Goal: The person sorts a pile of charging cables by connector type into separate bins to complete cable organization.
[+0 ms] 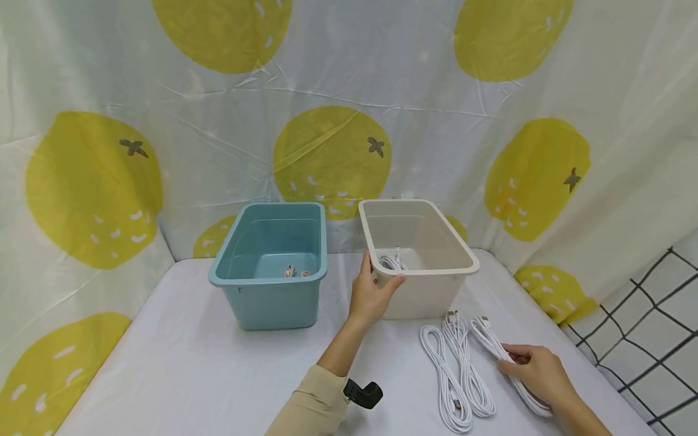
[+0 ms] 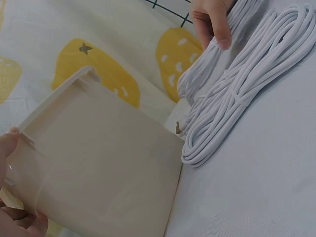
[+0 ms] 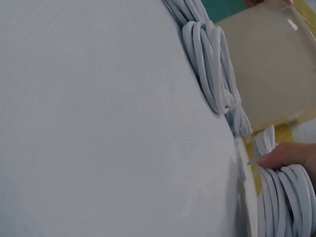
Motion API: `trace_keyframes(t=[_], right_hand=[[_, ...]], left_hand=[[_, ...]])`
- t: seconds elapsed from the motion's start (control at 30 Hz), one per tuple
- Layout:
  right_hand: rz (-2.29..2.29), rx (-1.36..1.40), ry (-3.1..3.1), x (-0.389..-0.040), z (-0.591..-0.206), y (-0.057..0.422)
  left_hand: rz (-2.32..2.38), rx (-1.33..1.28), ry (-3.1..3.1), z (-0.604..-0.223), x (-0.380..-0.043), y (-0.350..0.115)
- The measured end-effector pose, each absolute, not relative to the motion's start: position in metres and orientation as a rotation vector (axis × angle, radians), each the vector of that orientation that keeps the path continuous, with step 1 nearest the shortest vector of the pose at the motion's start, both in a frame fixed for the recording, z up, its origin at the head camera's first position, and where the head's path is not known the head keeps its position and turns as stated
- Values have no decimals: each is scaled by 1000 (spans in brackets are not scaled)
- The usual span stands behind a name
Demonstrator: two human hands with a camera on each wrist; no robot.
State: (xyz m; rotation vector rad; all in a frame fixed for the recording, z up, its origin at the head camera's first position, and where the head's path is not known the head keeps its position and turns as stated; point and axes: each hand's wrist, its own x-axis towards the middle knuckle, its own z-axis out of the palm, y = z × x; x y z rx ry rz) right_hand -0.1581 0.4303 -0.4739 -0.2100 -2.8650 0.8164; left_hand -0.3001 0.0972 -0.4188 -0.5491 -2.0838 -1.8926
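My left hand (image 1: 371, 293) holds the near left corner of a cream plastic bin (image 1: 425, 297), its thumb on the front and its fingers at the left side. A coiled white cable (image 1: 391, 261) lies inside that bin. On the right, my right hand (image 1: 540, 370) pinches a long bundled white cable (image 1: 491, 342) around its middle. Just left of it, two more white cable bundles (image 1: 446, 378) lie side by side on the table in front of the bin. The right wrist view shows the thumb across the held cable (image 3: 281, 197).
A teal bin (image 1: 278, 306) stands left of the cream one, with small beige-pink items (image 1: 290, 271) inside, too small to identify. Both bins sit on a white-covered table (image 1: 180, 363). Lemon-print curtain (image 1: 218, 151) surrounds the back, and a black wire grid (image 1: 649, 327) stands at right.
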Motion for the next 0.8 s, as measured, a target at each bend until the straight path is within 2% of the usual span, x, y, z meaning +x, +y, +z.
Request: trace_keyframes(t=[0.8], right_hand=[[800, -102, -2804, -163, -427, 432]], left_hand=[[-1875, -540, -2103, -419, -300, 97]])
